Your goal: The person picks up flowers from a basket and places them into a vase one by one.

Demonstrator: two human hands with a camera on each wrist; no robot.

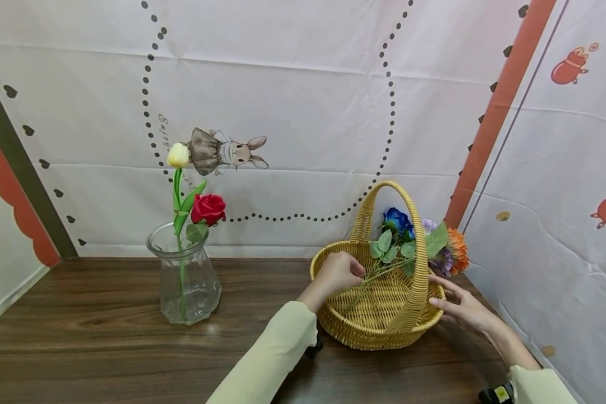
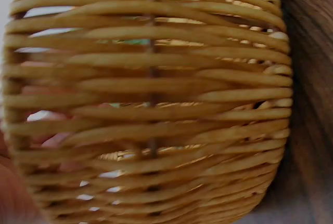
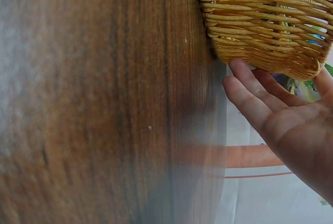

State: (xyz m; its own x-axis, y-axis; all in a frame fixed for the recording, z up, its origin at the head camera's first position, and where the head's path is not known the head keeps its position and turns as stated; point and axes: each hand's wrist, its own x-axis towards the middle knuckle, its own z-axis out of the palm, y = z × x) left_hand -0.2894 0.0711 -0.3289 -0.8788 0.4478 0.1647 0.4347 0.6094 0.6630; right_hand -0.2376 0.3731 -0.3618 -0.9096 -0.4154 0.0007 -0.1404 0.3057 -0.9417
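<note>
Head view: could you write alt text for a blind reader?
A person's left hand reaches into a handled wicker basket of blue, purple and orange flowers while the right hand touches its side. To the left, a glass vase holds a red rose and a cream tulip.

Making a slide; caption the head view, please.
Left hand at flower stems inside a wicker basket, right hand at its rim.

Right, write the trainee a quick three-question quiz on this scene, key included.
1. Which bloom in the glass vase stands higher: (a) red rose or (b) pale tulip?
2. True or false: the left hand reaches into the wicker basket.
3. Fill in: in the head view, the orange flower shows beyond the basket's ____ edge.

Key: 1. b; 2. true; 3. right.
</note>
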